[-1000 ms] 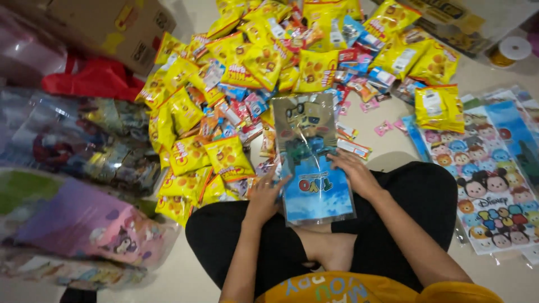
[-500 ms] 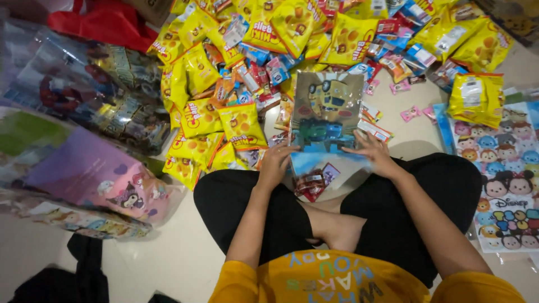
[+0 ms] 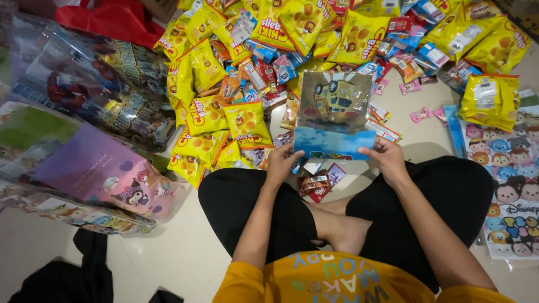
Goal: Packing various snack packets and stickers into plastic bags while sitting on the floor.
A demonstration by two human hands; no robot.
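From the head camera I am looking down at a person sitting cross-legged on a pale tiled floor point(image 3: 168, 264), both hands raised over the lap. The left hand point(image 3: 282, 163) is pinching the lower left corner of a clear printed gift bag point(image 3: 335, 115), fingers closed on its blue bottom edge. The right hand point(image 3: 386, 159) is gripping the lower right corner the same way, thumb on top. The bag is standing upright between the hands, just above the knees, with a yellow cartoon bus showing on its face. Below it, in the gap between the legs, a few small red and brown candy packets point(image 3: 317, 184) are lying on the floor. Beyond the bag a broad heap of yellow snack packs point(image 3: 247, 123) is spreading across the floor, mixed with small bright sweets wrappers point(image 3: 418, 115). To the person's left, stacks of printed cellophane bags point(image 3: 106, 174) are lying flat. To the right, a sheet of cartoon-face bags point(image 3: 508, 168) is touching the knee.
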